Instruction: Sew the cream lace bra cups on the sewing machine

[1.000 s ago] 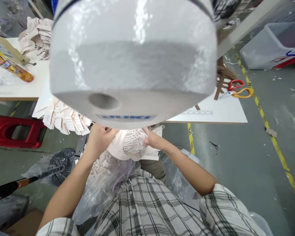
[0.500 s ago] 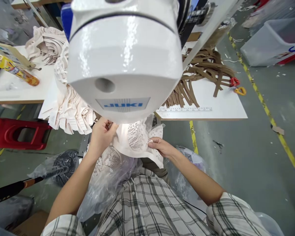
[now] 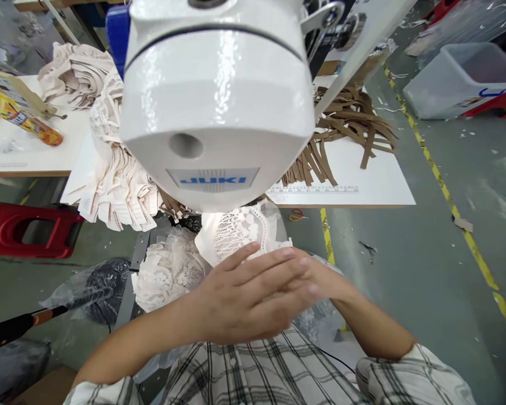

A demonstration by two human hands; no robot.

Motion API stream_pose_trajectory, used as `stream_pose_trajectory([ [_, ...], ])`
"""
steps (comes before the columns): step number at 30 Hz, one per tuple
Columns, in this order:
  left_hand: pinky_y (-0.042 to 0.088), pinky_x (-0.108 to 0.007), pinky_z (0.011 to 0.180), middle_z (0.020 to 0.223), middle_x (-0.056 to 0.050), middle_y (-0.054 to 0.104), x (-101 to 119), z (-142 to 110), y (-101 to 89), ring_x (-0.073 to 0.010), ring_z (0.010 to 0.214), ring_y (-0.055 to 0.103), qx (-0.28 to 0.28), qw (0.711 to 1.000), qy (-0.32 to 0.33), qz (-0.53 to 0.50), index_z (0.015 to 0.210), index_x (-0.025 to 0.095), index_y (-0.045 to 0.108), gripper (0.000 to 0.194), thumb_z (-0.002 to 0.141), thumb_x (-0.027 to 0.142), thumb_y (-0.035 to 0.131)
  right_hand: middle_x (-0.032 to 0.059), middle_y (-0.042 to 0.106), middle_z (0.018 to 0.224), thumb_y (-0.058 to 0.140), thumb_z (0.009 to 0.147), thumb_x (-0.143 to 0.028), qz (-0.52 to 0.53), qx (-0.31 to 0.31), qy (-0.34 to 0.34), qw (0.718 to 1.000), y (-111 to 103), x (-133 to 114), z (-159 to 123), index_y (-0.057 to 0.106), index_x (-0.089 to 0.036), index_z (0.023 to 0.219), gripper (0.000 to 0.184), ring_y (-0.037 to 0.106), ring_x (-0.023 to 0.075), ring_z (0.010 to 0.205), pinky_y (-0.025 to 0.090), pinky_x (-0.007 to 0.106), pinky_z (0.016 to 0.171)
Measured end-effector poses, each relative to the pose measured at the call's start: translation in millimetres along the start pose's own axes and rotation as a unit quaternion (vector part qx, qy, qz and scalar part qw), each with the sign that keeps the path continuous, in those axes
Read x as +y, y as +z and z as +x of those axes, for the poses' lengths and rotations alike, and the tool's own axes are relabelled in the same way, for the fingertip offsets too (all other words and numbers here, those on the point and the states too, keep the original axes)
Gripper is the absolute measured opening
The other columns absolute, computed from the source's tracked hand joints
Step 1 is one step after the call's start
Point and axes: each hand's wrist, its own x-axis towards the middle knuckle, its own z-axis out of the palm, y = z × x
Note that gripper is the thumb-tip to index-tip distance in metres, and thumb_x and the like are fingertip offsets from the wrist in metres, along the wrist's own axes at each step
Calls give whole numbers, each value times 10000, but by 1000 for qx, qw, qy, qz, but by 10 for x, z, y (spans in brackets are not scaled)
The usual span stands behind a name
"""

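White curved lace cup (image 3: 239, 228) looks light, soft; edges grip best. Left hand (image 3: 248, 301) has digits apart; right hand's (image 3: 322, 275) grip hidden.

The left hand (image 3: 253, 295) has crossed rightward (now largely hiding the right hand (image 3: 321, 274)).

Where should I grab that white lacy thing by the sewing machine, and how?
Probably pinch the white lacy piece by its thin right edge, coming from the right: the machine head hides its far end, and the left hand covers part of its near side.
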Motion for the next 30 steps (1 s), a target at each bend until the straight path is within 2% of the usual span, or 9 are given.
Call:
stream_pose_trajectory([
  [1, 291, -491, 1231, 1429, -135, 578, 20, 27, -7, -281, 1415, 442, -54, 999, -4, -3, 1429, 172, 439, 565, 926, 362, 613, 57, 731, 838, 551, 975, -336, -22, -39, -24, 999, 13, -107, 17, 736, -192, 858, 262, 639, 175, 794, 501, 289, 727],
  [3, 428, -488, 1098, 1177, -125, 702, -7, 34, -43, -304, 1151, 627, -141, 987, -69, -34, 1339, 152, 537, 609, 861, 502, 677, 43, 736, 858, 535, 992, -292, -58, -100, -61, 991, 26, -273, 51, 738, -203, 889, 244, 644, 163, 834, 485, 275, 747],
  [5, 526, -387, 760, 742, -29, 666, -105, -15, -101, -219, 714, 630, -200, 961, -174, -72, 986, 167, 663, 420, 831, 556, 691, 22, 713, 806, 503, 1019, -280, -83, -109, -56, 989, 7, -366, 90, 738, -204, 954, 255, 625, 143, 771, 446, 260, 707],
  [6, 469, -328, 615, 607, 11, 571, -171, -50, -137, -170, 580, 543, -209, 948, -223, -89, 794, 183, 630, 352, 857, 526, 672, 14, 699, 783, 490, 1029, -285, -91, -87, -37, 991, -14, -386, 118, 728, -205, 1027, 252, 613, 137, 738, 429, 255, 690],
  [9, 305, -248, 493, 557, 34, 481, -398, -145, -250, -111, 517, 427, -144, 911, -360, -140, 634, 185, 520, 368, 921, 399, 604, -2, 695, 785, 549, 1004, -316, -119, 33, 54, 991, -103, -356, 255, 655, -208, 1206, 252, 596, 132, 686, 405, 249, 666],
  [13, 249, -232, 471, 548, 51, 459, -682, -152, -344, -92, 488, 374, -49, 854, -492, -164, 707, 184, 578, 332, 888, 459, 623, -22, 677, 743, 649, 926, -349, -155, 131, 121, 972, -224, -194, 542, 653, -208, 1066, 199, 550, 126, 617, 361, 245, 608],
  [18, 264, -247, 484, 482, 52, 332, -939, -100, -335, -106, 506, 350, 9, 856, -500, -127, 601, 190, 497, 341, 838, 395, 633, -20, 639, 758, 697, 863, -369, -125, 163, 127, 970, -357, -86, 793, 628, -188, 927, 204, 526, 127, 641, 352, 247, 599],
  [24, 478, -274, 620, 605, 7, 519, -1105, -128, -292, -186, 711, 569, 99, 876, -461, -102, 680, 203, 525, 219, 738, 293, 716, -38, 508, 649, 729, 824, -392, -102, 177, 117, 972, -441, -31, 892, 614, -210, 852, 218, 446, 132, 599, 322, 260, 565],
  [30, 563, -351, 841, 820, -53, 669, -1167, -111, -288, -264, 977, 647, 126, 892, -417, -123, 854, 187, 603, 289, 741, 409, 751, 14, 635, 775, 761, 791, -455, -69, 181, 80, 978, -462, 138, 963, 663, -206, 918, 296, 606, 234, 851, 457, 315, 726],
])
